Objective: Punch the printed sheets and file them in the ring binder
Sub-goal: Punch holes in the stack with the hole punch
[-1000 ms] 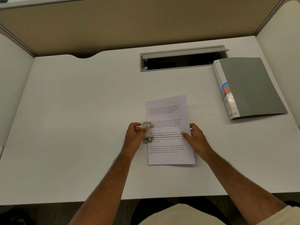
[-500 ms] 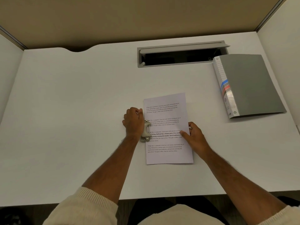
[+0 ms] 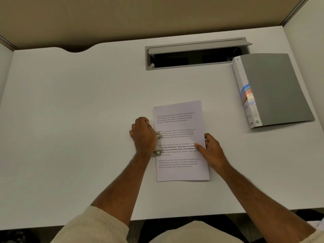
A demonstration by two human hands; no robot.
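Head view: hole punch (image 3: 157,143) straddles printed sheets' (image 3: 180,137) left edge.

Printed sheets (image 3: 180,137): white, four short blocks of black text, lying flat near the middle of the white desk (image 3: 70,120), long edges running near to far, tilted slightly. Hole punch (image 3: 157,143): small, pale grey metal, set on the left edge of the sheets about halfway along, mostly hidden under the left hand (image 3: 142,135), with the right hand (image 3: 210,149) resting on the sheets' right edge. Ring binder (image 3: 273,90): grey, closed, flat at the far right, well apart from the sheets, white spine label with blue and red stripes facing left.
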